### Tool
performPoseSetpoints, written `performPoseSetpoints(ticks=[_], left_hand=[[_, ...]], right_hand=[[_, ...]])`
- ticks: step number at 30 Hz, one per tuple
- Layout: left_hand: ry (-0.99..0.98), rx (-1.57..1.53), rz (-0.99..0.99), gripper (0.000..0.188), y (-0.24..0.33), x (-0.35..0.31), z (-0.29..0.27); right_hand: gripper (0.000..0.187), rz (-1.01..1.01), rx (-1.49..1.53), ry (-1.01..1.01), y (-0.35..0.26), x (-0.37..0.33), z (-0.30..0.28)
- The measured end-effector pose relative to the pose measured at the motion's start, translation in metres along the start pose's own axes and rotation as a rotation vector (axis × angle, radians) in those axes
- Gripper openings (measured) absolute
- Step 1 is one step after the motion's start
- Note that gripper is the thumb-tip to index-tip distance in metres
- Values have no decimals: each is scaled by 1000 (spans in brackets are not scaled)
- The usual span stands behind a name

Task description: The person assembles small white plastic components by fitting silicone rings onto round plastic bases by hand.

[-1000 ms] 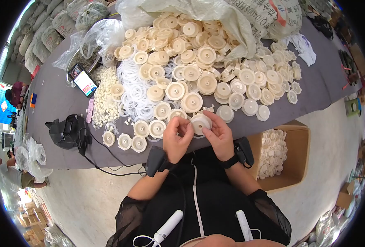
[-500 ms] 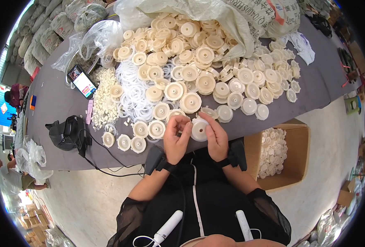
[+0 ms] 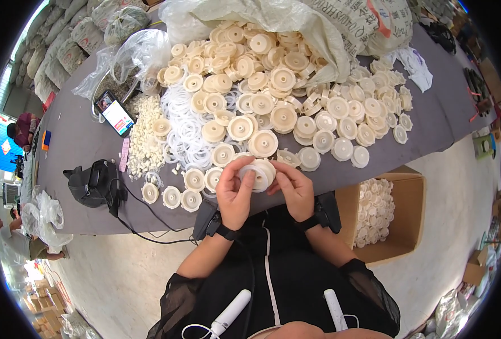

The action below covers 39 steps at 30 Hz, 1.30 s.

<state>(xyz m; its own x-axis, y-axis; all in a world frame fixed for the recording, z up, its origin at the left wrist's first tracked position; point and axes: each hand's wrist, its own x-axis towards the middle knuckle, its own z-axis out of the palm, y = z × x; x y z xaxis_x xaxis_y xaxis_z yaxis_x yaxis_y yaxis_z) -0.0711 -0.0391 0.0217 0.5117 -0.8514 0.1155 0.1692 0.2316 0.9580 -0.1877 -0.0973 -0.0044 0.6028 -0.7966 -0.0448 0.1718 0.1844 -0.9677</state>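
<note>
Over the table's front edge, my left hand pinches a thin translucent white ring between thumb and fingers. The ring lies against the face of a round cream plastic cap, partly overlapping it. My right hand grips the cap's right edge with curled fingers and thumb. Some of the cap's rim is hidden behind my fingers. Close beyond my hands lie more cream caps, several with a small central post showing. To the left of them is a heap of loose white rings.
A pile of small cream pieces lies beside a lit phone. A black bag with a cable is at the left front. A woven sack spills caps at the back. Below right stands a cardboard box holding round parts.
My left hand has shifted slightly left and now shows a ring, overlapping the cap. The cap has moved up and left a little between my hands.
</note>
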Motion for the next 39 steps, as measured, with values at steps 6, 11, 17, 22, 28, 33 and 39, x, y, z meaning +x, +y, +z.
performPoseSetpoints(ticks=[6,11,17,22,28,33,39], left_hand=[[92,53,9,24,-2,-4,9],[8,52,73,25,-10,-7,2],[-86,-67,-2,24,-4,-5,-9],[7,-152,-42,23,-3,-6,-7],[-18,-211,-123,19,0,-8,-8],[-38,-446,-295,15,5,-6,-11],[-4,-385,-222,17,5,-7,-8]], right_hand=[[37,-202,-69,92,-8,0,19],[34,-220,-271,130,-7,0,11],[24,-186,-380,61,-10,0,-5],[21,-108,29,75,-16,0,11],[17,-38,163,8,-7,1,0],[12,116,471,-86,-9,-1,-1],[14,248,602,-106,-10,-1,-5]])
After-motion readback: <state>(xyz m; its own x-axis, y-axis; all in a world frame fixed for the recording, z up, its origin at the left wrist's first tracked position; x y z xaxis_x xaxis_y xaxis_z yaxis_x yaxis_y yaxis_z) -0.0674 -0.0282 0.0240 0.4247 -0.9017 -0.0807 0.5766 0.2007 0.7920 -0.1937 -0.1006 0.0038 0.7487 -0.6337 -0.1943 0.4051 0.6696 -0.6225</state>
